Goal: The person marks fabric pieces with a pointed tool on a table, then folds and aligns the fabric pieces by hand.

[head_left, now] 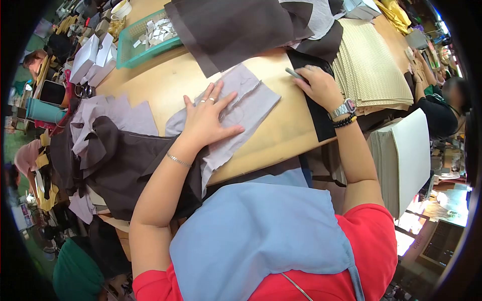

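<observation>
My left hand (pixel 208 118) lies flat with spread fingers on a pale lavender-grey fabric piece (pixel 258 103) on the wooden table (pixel 286 118). A seam or folded edge runs along this fabric near its upper right side. Up and to the right, my right hand (pixel 319 85) is closed on a short grey-green stick-like tool (pixel 293 73); its exact kind is not clear. That hand is above a black strip (pixel 317 113) by the table's right side. Dark brown fabric (pixel 130 165) is bunched beside my left forearm, with more lavender-grey fabric (pixel 128 113) behind it.
Dark brown panels (pixel 236 30) lie across the far side. A teal basket (pixel 145 60) holds small white pieces. White boxes (pixel 93 60) stand left. Cream textured sheets (pixel 371 65) are stacked right, above a thick white stack (pixel 406 160). Other people (pixel 447 105) are at the edges.
</observation>
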{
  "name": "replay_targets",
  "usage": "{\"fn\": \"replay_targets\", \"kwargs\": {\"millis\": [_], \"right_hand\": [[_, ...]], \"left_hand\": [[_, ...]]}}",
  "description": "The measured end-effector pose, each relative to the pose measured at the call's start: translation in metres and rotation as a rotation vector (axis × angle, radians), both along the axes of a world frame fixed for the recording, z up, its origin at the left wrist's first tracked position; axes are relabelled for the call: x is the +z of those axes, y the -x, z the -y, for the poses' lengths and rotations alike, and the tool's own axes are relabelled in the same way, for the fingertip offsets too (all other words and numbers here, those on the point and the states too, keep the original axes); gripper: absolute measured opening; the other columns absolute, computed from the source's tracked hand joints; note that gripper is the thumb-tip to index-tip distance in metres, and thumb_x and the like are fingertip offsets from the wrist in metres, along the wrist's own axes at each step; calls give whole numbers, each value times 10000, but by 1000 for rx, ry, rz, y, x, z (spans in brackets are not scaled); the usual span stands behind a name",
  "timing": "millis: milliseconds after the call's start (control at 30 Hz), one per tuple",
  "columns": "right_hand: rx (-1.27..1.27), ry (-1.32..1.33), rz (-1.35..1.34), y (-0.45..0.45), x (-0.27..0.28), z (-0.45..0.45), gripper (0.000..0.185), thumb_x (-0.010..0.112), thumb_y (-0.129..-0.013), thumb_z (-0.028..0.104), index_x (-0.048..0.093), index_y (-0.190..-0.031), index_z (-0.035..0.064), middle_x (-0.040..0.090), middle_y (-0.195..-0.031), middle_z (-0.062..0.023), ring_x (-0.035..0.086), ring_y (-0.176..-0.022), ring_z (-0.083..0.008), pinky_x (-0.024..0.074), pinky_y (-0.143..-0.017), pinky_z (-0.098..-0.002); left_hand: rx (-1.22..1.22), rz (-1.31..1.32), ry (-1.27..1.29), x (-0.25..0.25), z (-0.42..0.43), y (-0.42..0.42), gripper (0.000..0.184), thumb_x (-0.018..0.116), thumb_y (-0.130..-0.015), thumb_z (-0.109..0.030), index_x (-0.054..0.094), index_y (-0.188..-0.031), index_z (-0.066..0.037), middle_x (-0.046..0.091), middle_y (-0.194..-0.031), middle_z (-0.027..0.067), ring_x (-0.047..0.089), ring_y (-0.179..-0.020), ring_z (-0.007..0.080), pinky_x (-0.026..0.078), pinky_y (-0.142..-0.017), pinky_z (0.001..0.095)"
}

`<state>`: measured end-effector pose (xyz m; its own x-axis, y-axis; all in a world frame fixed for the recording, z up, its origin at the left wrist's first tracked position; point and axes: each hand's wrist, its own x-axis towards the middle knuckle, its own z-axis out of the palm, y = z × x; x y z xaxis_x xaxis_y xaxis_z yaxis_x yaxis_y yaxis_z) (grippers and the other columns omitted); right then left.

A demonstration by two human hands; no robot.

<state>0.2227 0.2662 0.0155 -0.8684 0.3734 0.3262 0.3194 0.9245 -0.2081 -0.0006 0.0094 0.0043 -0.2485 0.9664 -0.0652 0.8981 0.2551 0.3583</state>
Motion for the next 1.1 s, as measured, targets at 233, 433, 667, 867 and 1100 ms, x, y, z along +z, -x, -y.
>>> {"fn": "replay_targets", "kwargs": {"millis": [233,433,667,867,1100], "right_hand": [[91,49,-262,18,-8,28,253,738,-812,145,666,-1037,54,651,-947,-126,619,-892,-323,502,-775,-408],[303,310,-275,52,-15,72,244,733,-817,79,662,-1048,50,656,-990,-119,643,-877,-286,527,-753,-366],[350,269,-247,54,-26,71,264,736,-813,72,679,-1070,54,654,-982,-110,637,-874,-287,524,-752,-371],[360,236,-249,53,-26,73,242,741,-809,68,696,-1047,57,659,-972,-97,637,-861,-273,526,-739,-368],[357,220,-291,52,-28,72,222,749,-806,73,709,-1023,53,673,-977,-98,652,-847,-265,538,-725,-351]], "left_hand": [[-49,-34,-193,-9,-9,-2,794,775,-699,-545,552,-1365,-174,361,-1548,147,332,-1435,317,200,-1111,683],[-58,236,-294,-23,-21,-3,828,786,-733,-483,484,-1396,-88,442,-1495,133,392,-1395,333,271,-1136,574],[-34,162,-266,-16,-17,-4,854,782,-738,-489,451,-1426,-107,437,-1500,119,367,-1419,304,257,-1147,576],[-40,133,-279,-21,-17,-4,834,774,-741,-505,461,-1422,-137,431,-1504,118,363,-1422,296,252,-1145,587],[-68,141,-294,-20,-17,-5,751,766,-754,-493,494,-1380,-181,429,-1499,131,361,-1417,331,245,-1132,620]]}}
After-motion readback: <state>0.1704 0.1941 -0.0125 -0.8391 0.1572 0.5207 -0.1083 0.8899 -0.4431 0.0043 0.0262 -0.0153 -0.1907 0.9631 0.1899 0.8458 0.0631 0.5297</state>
